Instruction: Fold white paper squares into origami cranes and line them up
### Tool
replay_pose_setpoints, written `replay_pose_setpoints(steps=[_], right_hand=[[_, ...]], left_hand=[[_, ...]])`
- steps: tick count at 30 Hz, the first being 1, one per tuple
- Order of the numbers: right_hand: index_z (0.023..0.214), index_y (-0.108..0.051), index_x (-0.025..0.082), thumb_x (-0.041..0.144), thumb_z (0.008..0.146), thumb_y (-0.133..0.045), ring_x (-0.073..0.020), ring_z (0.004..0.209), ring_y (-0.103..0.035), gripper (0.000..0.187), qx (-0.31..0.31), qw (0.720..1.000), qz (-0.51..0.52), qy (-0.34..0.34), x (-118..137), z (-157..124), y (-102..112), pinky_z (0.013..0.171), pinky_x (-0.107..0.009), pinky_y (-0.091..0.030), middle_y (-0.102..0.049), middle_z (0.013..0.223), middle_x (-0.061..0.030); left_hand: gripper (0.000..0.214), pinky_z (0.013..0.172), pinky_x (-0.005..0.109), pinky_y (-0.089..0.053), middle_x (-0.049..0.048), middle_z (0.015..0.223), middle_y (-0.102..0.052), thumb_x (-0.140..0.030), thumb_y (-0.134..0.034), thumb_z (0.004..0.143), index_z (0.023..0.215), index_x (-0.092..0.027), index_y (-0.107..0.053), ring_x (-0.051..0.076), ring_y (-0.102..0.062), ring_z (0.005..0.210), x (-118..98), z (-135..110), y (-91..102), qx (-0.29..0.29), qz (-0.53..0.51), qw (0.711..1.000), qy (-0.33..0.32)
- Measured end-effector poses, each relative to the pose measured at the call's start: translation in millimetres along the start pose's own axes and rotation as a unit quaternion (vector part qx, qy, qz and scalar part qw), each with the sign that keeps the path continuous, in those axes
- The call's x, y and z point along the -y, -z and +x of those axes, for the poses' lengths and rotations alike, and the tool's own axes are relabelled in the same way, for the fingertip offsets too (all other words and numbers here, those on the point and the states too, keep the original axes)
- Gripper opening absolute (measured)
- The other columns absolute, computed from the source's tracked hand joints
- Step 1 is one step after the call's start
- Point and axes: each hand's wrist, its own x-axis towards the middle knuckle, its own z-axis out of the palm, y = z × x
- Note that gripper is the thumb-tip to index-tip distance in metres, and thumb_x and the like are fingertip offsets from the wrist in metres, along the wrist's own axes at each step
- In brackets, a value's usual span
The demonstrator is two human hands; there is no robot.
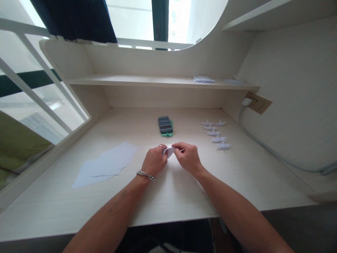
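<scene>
Between my two hands is a small piece of folded white paper (170,151), held just above the desk. My left hand (155,160), with a ring and a chain bracelet at the wrist, pinches its left side. On the other side, the thumb and forefinger of my right hand (189,156) grip the paper's upper right edge. My fingers hide part of its folds. Several folded paper cranes (218,139) stand in a cluster to the right of my hands. Flat white paper sheets (105,163) lie overlapping at the left.
Beyond my hands lies a dark, pixelated item with green edges (165,127). A low shelf (147,80) runs along the back and bears a stack of paper (203,79). On the right wall, a cable hangs from a plug (246,102) in a socket (259,103).
</scene>
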Motion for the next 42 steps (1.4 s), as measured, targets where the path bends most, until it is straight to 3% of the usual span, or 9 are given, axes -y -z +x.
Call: replay_pose_setpoints(steps=[5, 9, 11, 16, 24, 28, 34, 39, 42], right_hand=[[0.088, -0.072, 0.021, 0.021, 0.081, -0.054, -0.0187, 0.075, -0.069, 0.019, -0.025, 0.997, 0.068, -0.031, 0.0, 1.8, 4.3, 0.07, -0.029, -0.054, -0.074, 0.086, -0.0042], [0.103, -0.068, 0.021, 0.036, 0.079, -0.065, -0.0181, 0.074, -0.067, 0.028, 0.063, 0.996, 0.054, -0.022, 0.3, 1.0, 2.3, 0.066, -0.029, -0.053, -0.073, 0.093, -0.0062], [0.103, -0.068, 0.021, 0.033, 0.078, -0.067, -0.0171, 0.072, -0.066, 0.028, 0.092, 0.995, 0.02, -0.015, -0.6, 0.5, -0.1, 0.067, -0.029, -0.052, -0.072, 0.094, -0.0061], [0.086, -0.071, 0.022, 0.023, 0.084, -0.056, -0.0175, 0.073, -0.066, 0.015, 0.059, 0.997, -0.041, -0.005, -4.7, 0.5, -2.6, 0.069, -0.028, -0.05, -0.073, 0.084, -0.0026], [0.099, -0.073, 0.028, 0.032, 0.09, -0.054, -0.0202, 0.084, -0.067, 0.021, 0.054, 0.997, -0.047, 0.036, -5.6, -0.9, -1.0, 0.075, -0.03, -0.05, -0.074, 0.097, -0.0032], [0.101, -0.072, 0.03, 0.034, 0.092, -0.052, -0.0211, 0.09, -0.067, 0.023, 0.061, 0.996, -0.05, 0.049, -5.4, -0.9, -1.3, 0.08, -0.032, -0.05, -0.074, 0.103, -0.0028], [0.095, -0.074, 0.023, 0.041, 0.086, -0.06, -0.0187, 0.081, -0.066, 0.025, 0.081, 0.993, 0.09, -0.001, -4.2, 2.0, -1.1, 0.072, -0.029, -0.052, -0.074, 0.092, -0.0045], [0.09, -0.074, 0.018, 0.05, 0.083, -0.058, -0.0157, 0.069, -0.063, 0.037, 0.123, 0.956, 0.24, -0.116, -6.8, 8.1, -0.6, 0.054, -0.023, -0.049, -0.07, 0.077, -0.0042], [0.09, -0.074, 0.017, 0.049, 0.077, -0.065, -0.0145, 0.066, -0.062, 0.035, 0.128, 0.942, 0.275, -0.143, -9.4, 9.6, 0.7, 0.052, -0.022, -0.049, -0.07, 0.075, -0.0037]], left_hand=[[0.027, 0.07, 0.031, -0.046, 0.0104, 0.083, -0.074, -0.023, -0.046, 0.087, 0.099, -0.019, -0.07, 0.025, -0.069, 0.076, 4.7, 2.6, -2.2, -0.012, -0.017, 0.999, 0.031], [0.026, 0.072, 0.031, -0.048, 0.009, 0.088, -0.075, -0.023, -0.049, 0.085, 0.099, -0.02, -0.07, 0.025, -0.068, 0.081, 6.0, 4.2, -2.7, -0.027, -0.081, 0.995, 0.051], [0.026, 0.072, 0.029, -0.048, 0.0077, 0.09, -0.075, -0.023, -0.049, 0.085, 0.101, -0.02, -0.07, 0.023, -0.068, 0.081, 5.4, 4.3, -2.7, -0.03, -0.127, 0.99, 0.058], [0.027, 0.067, 0.026, -0.047, 0.0046, 0.088, -0.075, -0.028, -0.051, 0.086, 0.103, -0.021, -0.07, 0.019, -0.067, 0.075, 1.0, 2.3, -2.0, -0.013, -0.201, 0.979, 0.032], [0.03, 0.071, 0.026, -0.049, 0.005, 0.095, -0.074, -0.036, -0.058, 0.083, 0.105, -0.02, -0.069, 0.019, -0.066, 0.08, 2.6, 2.5, -3.8, -0.006, -0.271, 0.962, 0.028], [0.036, 0.074, 0.027, -0.05, 0.0066, 0.1, -0.073, -0.039, -0.062, 0.08, 0.11, -0.018, -0.068, 0.019, -0.066, 0.084, 5.2, 3.9, -5.4, 0.015, -0.341, 0.94, 0.019], [0.036, 0.071, 0.027, -0.05, 0.0083, 0.094, -0.075, -0.043, -0.067, 0.078, 0.101, -0.016, -0.072, 0.02, -0.067, 0.08, 8.4, 6.9, -3.9, -0.029, -0.35, 0.935, 0.047], [0.036, 0.068, 0.027, -0.05, 0.0074, 0.091, -0.075, -0.043, -0.064, 0.081, 0.102, -0.015, -0.072, 0.02, -0.067, 0.077, 8.1, 7.4, -2.1, -0.031, -0.352, 0.935, 0.036], [0.037, 0.068, 0.026, -0.05, 0.008, 0.092, -0.075, -0.043, -0.064, 0.081, 0.104, -0.014, -0.072, 0.019, -0.068, 0.078, 5.7, 6.3, -0.8, -0.02, -0.369, 0.929, 0.027]])
